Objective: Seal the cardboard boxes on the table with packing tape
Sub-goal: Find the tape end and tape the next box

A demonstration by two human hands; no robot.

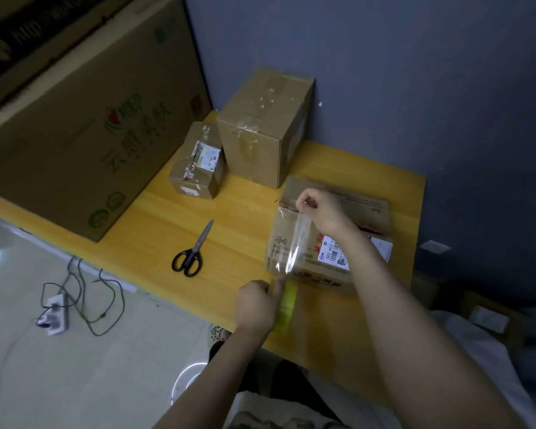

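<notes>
A cardboard box (369, 215) with a white shipping label lies at the right of the yellow table (174, 218). My right hand (321, 210) pinches the free end of a clear tape strip (297, 239) above the box's far left corner. The strip stretches back over the box's left side to the tape roll (287, 308), which has a yellow-green core. My left hand (256, 306) grips that roll just off the box's near left corner. Two more boxes stand further back: a tall one (263, 128) with tape on top and a small one (197, 164).
Black-handled scissors (192, 252) lie on the table left of the box. A very large printed carton (81, 119) fills the table's left end. A power strip (54, 314) and cables lie on the floor. A grey-blue wall runs behind the table.
</notes>
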